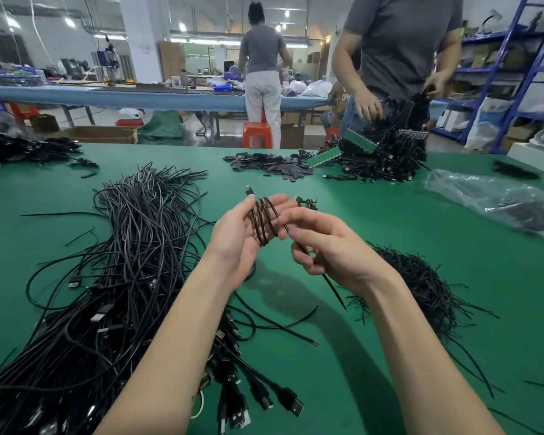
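Not much to read here tbh. Only lettering I can spot is on a brown thing (pixel 343 95) behind the standing person's (pixel 402 42) arm. It looks like "OW", rest is hidden. Anything on the boxes (pixel 171 59) is too blurry.

cable pile (pixel 76 309): cut off btm-left | cable (pixel 264 221) tip: blurred
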`<act>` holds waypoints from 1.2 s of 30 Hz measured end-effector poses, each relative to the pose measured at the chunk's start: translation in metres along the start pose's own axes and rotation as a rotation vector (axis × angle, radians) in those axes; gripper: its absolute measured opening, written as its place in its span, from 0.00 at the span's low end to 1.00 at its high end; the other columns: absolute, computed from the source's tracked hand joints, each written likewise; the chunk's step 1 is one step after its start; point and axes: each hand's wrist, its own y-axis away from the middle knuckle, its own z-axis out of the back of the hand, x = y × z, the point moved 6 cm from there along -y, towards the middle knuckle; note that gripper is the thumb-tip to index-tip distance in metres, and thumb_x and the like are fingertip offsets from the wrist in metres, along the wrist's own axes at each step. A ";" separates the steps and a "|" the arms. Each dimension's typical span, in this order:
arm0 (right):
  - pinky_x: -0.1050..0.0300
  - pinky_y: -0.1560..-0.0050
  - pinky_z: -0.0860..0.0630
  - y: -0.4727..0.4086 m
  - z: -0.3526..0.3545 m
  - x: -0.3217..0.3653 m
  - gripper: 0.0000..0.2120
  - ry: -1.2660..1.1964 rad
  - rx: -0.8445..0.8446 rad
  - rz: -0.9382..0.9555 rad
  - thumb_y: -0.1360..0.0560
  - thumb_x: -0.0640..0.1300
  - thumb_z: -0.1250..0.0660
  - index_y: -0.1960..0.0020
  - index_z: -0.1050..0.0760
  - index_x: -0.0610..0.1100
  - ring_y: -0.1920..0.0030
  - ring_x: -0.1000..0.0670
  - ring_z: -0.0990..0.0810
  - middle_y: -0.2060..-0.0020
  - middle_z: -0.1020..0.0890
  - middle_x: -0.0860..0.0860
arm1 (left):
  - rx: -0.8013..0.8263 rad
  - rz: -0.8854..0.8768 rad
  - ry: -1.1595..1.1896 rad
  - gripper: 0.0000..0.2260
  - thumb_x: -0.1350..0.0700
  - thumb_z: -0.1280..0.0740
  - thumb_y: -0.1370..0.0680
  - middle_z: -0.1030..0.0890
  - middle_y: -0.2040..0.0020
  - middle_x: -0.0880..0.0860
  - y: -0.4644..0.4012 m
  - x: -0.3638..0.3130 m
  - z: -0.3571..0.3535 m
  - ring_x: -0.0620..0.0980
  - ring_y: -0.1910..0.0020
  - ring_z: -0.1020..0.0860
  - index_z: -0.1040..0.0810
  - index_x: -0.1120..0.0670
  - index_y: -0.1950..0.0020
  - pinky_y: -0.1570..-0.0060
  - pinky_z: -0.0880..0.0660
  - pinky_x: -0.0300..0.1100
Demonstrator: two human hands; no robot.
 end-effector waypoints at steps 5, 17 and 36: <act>0.59 0.63 0.22 0.006 0.004 -0.017 0.10 -0.028 0.053 -0.149 0.18 0.36 0.36 0.56 0.21 0.46 0.64 0.50 0.20 0.58 0.19 0.48 | 0.012 -0.025 -0.007 0.20 0.53 0.50 0.14 0.15 0.59 0.54 0.002 -0.001 -0.007 0.51 0.56 0.16 0.21 0.61 0.49 0.57 0.20 0.38; 0.63 0.59 0.25 0.000 0.024 -0.005 0.12 0.026 -0.180 -0.064 0.19 0.45 0.33 0.40 0.17 0.42 0.55 0.52 0.22 0.53 0.16 0.47 | 0.314 0.051 -0.008 0.19 0.52 0.49 0.13 0.46 0.69 0.48 0.013 0.006 -0.026 0.47 0.70 0.34 0.32 0.52 0.63 0.60 0.23 0.36; 0.55 0.64 0.18 0.005 0.018 0.030 0.05 0.649 -0.597 0.324 0.27 0.39 0.25 0.55 0.17 0.49 0.71 0.52 0.19 0.62 0.16 0.57 | -0.066 -0.182 -0.726 0.14 0.53 0.46 0.15 0.29 0.65 0.49 -0.002 0.010 -0.011 0.43 0.66 0.27 0.33 0.54 0.59 0.48 0.21 0.49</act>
